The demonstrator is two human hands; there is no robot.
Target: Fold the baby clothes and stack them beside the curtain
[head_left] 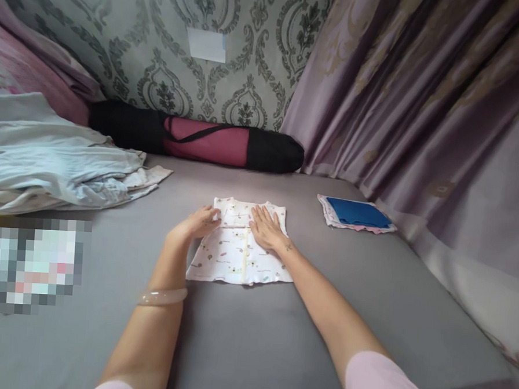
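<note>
A small white baby shirt [225, 256] with a scattered print and a pale yellow button strip lies spread on the grey bed sheet. Its sleeves do not show, and the upper part has a horizontal crease. My right hand [266, 228] rests flat on the upper right of the shirt, fingers spread. At the shirt's upper left edge is my left hand [202, 220], its fingers stretched over the cloth and slightly bent. A pale bangle [162, 297] circles my left forearm.
To the right sits a stack of folded clothes with a blue piece [356, 213] on top. A heap of light clothes [61, 155] lies on the left, near a blurred patch [42, 264]. A black and dark pink long bag [210, 142] lies along the wall; curtains [404, 92] hang at right.
</note>
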